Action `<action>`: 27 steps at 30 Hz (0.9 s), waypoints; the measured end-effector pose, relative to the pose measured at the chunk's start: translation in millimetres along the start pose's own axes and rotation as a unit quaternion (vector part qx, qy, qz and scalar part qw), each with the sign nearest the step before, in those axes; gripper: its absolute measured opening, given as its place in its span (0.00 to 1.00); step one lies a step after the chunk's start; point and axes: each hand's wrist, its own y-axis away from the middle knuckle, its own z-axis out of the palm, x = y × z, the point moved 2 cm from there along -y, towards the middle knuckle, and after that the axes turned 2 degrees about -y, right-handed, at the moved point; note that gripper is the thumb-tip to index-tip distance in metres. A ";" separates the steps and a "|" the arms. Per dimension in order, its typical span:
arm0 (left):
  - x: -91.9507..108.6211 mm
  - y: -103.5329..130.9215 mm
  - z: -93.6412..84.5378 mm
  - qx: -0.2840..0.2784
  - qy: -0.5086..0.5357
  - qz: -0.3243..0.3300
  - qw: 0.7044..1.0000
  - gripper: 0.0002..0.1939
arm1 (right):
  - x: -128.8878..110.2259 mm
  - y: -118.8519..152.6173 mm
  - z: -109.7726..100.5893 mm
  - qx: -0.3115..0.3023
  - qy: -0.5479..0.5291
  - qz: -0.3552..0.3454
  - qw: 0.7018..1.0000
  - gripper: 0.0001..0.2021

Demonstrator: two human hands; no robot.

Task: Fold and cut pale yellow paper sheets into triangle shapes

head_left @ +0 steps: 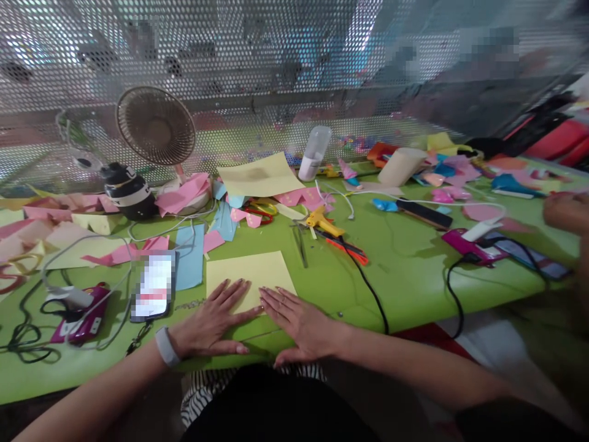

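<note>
A sheet of yellow paper (pixel 251 267) lies flat on the green table near its front edge. My left hand (pixel 216 319) rests palm down with spread fingers on its lower left part. On the lower right part lies my right hand (pixel 297 319), flat too, its fingers stretched out and the fingertips near those of the left. Both hands are open and hold nothing. A light blue paper piece (pixel 189 261) is just left of the sheet. Beyond its upper right corner are tweezers (pixel 300 245) and a yellow glue gun (pixel 326 222) with a black cord.
A phone (pixel 154 285) and a purple power strip (pixel 85 313) with tangled cords lie at left. Another power strip (pixel 476 247) sits at right. A fan (pixel 156 126), a black bottle (pixel 127 190) and paper scraps line the back. A person's arm (pixel 568 212) reaches in at far right.
</note>
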 end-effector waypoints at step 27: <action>-13.5 45.4 -12.6 0.015 -0.068 -0.058 0.996 0.43 | 51.9 51.4 -17.1 0.026 0.092 0.072 0.993 0.47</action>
